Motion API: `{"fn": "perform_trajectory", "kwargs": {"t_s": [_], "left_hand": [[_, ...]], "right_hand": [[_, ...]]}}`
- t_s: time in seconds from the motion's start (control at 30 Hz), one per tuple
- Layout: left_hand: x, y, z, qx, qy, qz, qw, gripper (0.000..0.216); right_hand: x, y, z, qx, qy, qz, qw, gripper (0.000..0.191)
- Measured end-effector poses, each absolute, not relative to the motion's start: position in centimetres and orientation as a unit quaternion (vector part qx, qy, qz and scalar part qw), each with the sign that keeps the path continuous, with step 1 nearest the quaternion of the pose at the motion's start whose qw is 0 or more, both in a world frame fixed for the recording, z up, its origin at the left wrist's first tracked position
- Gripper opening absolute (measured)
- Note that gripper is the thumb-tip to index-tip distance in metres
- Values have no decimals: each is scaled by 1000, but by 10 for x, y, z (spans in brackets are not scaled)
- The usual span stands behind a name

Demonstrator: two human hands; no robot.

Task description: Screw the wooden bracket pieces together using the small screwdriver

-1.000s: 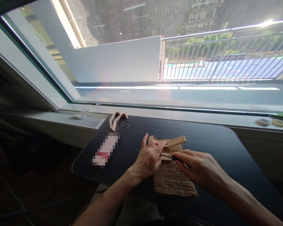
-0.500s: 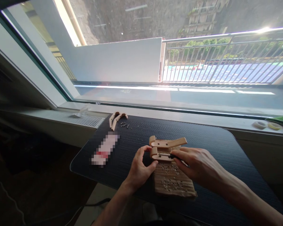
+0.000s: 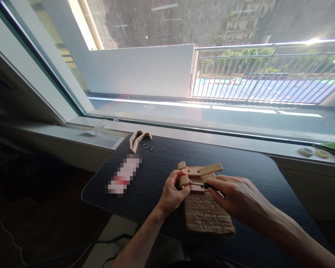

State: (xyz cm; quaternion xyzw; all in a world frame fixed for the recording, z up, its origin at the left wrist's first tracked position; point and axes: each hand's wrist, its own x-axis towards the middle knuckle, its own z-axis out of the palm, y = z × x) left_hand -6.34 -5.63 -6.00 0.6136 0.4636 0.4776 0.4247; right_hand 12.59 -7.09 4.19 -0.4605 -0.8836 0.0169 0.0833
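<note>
My left hand [image 3: 171,194] grips the curled end of the nearer wooden hook [image 3: 184,180] between thumb and fingers. My right hand [image 3: 238,193] is wrapped around the black handle of a screwdriver [image 3: 197,184]. Its shaft lies low along the hook and points left, with the tip close to my left fingertips. Whether it sits in a screw I cannot make out. Just behind, a second wooden hook [image 3: 194,171] lies on the same corrugated cardboard piece [image 3: 212,225]. Many small holes pit the cardboard's near part.
Two more wooden hooks [image 3: 140,140] rest at the table's far left, beside several loose screws [image 3: 147,146]. A blurred pinkish packet [image 3: 125,175] lies on the black table [image 3: 245,158]. Tape rolls [image 3: 322,153] sit on the sill by the window.
My left thumb and fingers have shifted right, closing in on the hook's curled end and the screwdriver tip. My right hand keeps hold of the screwdriver, nearly in place.
</note>
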Motion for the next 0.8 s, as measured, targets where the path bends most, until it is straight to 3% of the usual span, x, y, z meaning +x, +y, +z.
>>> {"fn": "perform_trajectory", "kwargs": {"t_s": [0.3,0.47,0.8], "left_hand": [[-64,-55,-63,680,499,455,283,21],[-63,-56,-61,690,493,457,267,19],[-59,-66,-52,702,543,416,200,44]], "right_hand": [[125,-71,47,-469,-882,9,46,18],[122,-69,50,-458,-888,9,46,17],[120,-71,55,-457,-889,26,22,18]]}}
